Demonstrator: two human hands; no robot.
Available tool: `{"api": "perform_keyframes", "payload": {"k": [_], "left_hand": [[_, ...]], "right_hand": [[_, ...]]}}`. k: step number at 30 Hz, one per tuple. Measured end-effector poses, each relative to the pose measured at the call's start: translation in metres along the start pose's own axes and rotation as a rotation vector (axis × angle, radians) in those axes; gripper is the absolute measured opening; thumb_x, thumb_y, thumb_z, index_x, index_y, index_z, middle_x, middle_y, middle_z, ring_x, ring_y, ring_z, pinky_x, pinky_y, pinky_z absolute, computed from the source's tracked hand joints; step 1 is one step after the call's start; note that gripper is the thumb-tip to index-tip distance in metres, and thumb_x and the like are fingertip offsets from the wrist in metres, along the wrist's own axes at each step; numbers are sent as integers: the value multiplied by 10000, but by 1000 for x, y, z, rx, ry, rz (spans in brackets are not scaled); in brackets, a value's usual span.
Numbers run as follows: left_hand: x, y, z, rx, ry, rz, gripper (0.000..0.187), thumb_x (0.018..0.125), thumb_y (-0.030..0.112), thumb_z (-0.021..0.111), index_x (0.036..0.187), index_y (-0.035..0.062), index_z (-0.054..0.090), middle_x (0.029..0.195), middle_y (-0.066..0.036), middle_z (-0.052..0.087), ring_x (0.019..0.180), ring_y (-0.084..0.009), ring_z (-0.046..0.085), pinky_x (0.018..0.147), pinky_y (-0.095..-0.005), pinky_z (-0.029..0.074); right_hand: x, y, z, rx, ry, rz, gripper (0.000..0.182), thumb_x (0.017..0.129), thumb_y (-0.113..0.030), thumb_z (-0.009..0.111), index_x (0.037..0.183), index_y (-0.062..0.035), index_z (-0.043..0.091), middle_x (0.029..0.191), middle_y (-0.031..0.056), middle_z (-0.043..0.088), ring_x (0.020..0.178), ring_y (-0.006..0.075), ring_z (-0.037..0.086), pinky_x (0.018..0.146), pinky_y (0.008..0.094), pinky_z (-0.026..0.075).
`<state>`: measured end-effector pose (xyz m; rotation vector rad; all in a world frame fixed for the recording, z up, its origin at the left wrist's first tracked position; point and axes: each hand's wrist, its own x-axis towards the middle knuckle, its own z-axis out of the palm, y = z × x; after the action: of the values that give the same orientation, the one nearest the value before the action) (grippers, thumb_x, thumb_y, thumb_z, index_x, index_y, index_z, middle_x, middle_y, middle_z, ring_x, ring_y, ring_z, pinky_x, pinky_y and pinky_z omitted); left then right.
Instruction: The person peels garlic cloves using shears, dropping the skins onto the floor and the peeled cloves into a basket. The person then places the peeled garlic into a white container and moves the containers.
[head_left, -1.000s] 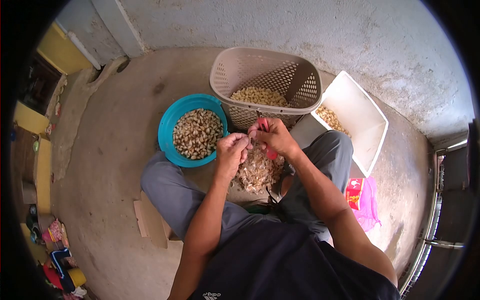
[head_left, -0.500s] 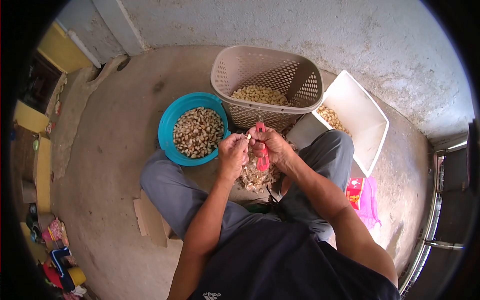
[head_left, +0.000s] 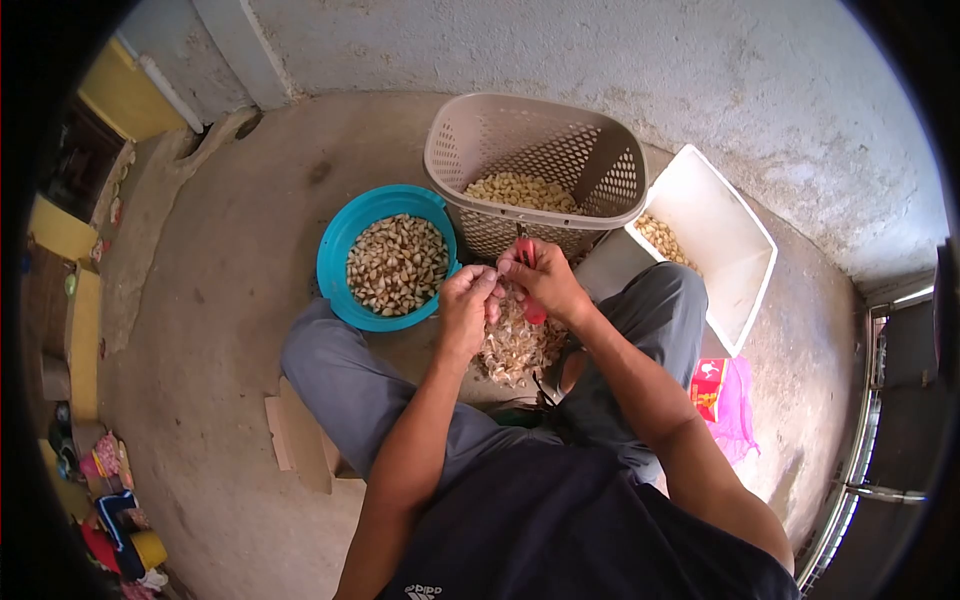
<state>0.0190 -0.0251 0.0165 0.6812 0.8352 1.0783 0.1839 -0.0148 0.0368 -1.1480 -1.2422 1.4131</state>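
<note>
My left hand [head_left: 468, 305] is closed, fingertips pinched together beside my right hand; whatever lies between them is too small to make out. A red-handled cutter [head_left: 527, 254] is held in my right hand [head_left: 548, 281], whose fingertips meet those of the left. Below both hands lies a pile of papery peelings [head_left: 512, 350]. To the left, a turquoise basin [head_left: 333, 262] holds many brownish-white cloves. Behind the hands, a tan perforated basket [head_left: 490, 232] has pale peeled cloves at its bottom.
A tilted white box [head_left: 735, 235] with more cloves stands right of the basket. Near my right knee are a red packet [head_left: 708, 388] and pink netting [head_left: 738, 410]. Flattened cardboard [head_left: 300, 435] lies beside my left leg. A wall rises behind the basket.
The cutter has turned and shifted slightly within my right hand, and my fingertips have come together. The pale clove that showed between them is no longer visible.
</note>
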Motion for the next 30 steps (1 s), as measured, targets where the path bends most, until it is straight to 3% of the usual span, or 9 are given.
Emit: {"api": "perform_keyframes", "payload": {"k": [6, 9, 12, 18, 21, 24, 30], "left_hand": [[1, -4, -2, 59, 83, -4, 146, 1021, 129, 584, 925, 22, 609, 721, -26, 560, 501, -84, 457, 425, -253, 364], [1, -6, 0, 180, 155, 39, 159, 1025, 128, 566, 910, 24, 599, 706, -6, 532, 506, -74, 442, 428, -250, 359], [5, -10, -1, 255, 169, 112, 155, 1023, 121, 556, 909, 24, 597, 700, 7, 516, 521, -66, 439, 433, -243, 357], [13, -19, -10, 418, 153, 213, 134, 1014, 104, 543, 917, 27, 594, 718, 4, 515, 536, -66, 438, 442, -238, 364], [9, -13, -7, 362, 130, 160, 125, 1013, 101, 539, 924, 30, 590, 732, -6, 522, 520, -70, 435, 439, -243, 369], [3, -4, -2, 226, 107, 72, 116, 1010, 103, 549, 927, 32, 586, 738, -14, 531, 499, -77, 440, 433, -250, 372], [3, 5, -5, 16, 111, 17, 113, 997, 97, 574, 909, 30, 600, 712, -27, 549, 469, -86, 450, 408, -246, 356]], "right_hand": [[-1, 12, 11, 570, -15, 185, 37, 983, -40, 638, 975, -9, 621, 678, 50, 608, 520, 128, 572, 444, 293, 504], [-3, 14, 18, 677, 21, 201, 122, 997, -103, 660, 1055, -6, 616, 778, 57, 640, 561, 120, 593, 474, 296, 533], [0, 18, 18, 559, 18, 134, 166, 993, -110, 671, 1097, 0, 603, 793, 62, 647, 556, 115, 591, 478, 293, 533], [-2, 5, 12, 201, -56, 102, 160, 1008, -151, 662, 1034, 2, 621, 755, 63, 650, 533, 114, 590, 450, 279, 498], [0, 5, 7, 189, -41, 117, 119, 991, -111, 659, 949, -7, 621, 679, 51, 630, 499, 118, 572, 433, 290, 490], [2, 9, 2, 430, -4, 240, 128, 992, -129, 667, 962, -10, 629, 712, 52, 630, 499, 112, 554, 422, 278, 467], [8, 9, -11, 517, 41, 224, 136, 992, -138, 668, 959, -13, 628, 716, 42, 597, 499, 96, 521, 396, 257, 407]]}}
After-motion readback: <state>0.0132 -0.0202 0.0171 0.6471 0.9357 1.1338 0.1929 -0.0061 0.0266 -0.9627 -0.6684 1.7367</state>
